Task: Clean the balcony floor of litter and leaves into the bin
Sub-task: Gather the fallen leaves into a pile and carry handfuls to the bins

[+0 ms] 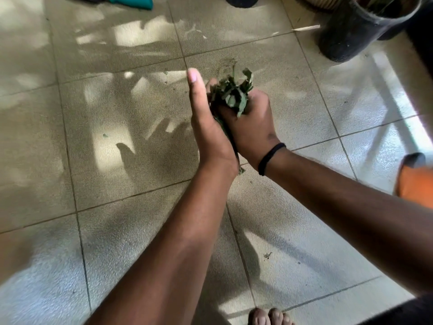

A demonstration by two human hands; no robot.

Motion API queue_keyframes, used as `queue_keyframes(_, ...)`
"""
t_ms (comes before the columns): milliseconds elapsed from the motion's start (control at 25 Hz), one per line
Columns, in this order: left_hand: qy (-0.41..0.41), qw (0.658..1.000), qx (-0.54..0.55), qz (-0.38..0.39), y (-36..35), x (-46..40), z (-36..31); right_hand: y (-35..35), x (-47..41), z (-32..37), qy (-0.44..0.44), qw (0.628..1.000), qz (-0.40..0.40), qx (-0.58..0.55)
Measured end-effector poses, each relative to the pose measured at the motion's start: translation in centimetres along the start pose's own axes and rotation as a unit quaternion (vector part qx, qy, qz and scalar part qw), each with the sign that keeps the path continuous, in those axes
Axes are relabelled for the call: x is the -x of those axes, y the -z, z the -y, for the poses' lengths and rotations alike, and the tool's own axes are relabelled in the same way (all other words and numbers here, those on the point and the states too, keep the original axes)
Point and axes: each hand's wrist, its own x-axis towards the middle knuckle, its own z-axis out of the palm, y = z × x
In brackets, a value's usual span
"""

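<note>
At frame centre the right hand point(251, 127) curls its fingers round a clump of green leaves point(230, 95) while the straight-fingered left hand point(206, 123) presses alongside, so both should stay cupped low until the bin, possibly out of view, is reached.

We can read no text, label, brand, number or sign on anything around the hands; every surface in view is unmarked or blurred.
</note>
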Motion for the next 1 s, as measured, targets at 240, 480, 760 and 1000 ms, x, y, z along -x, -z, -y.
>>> queue_keyframes(240,-0.007,0.991,-0.129,0.012,-1.1,0.6,-2.0,0.0,0.3,1.0,0.098,0.973,0.033,0.207)
queue_keyframes(480,0.050,0.992,-0.028,-0.110,-0.2,-0.8,-0.7,0.6,-0.1,1.2,-0.012,0.980,0.137,0.145)
queue_keyframes(760,0.024,0.996,0.027,-0.083,-0.5,-1.1,-0.9,0.0,0.2,3.3,-0.272,0.889,0.081,-0.358)
queue_keyframes(1000,-0.056,0.986,-0.155,0.003,-1.3,1.8,-0.1,0.3,-0.3,3.7,-0.280,0.935,-0.072,-0.208)
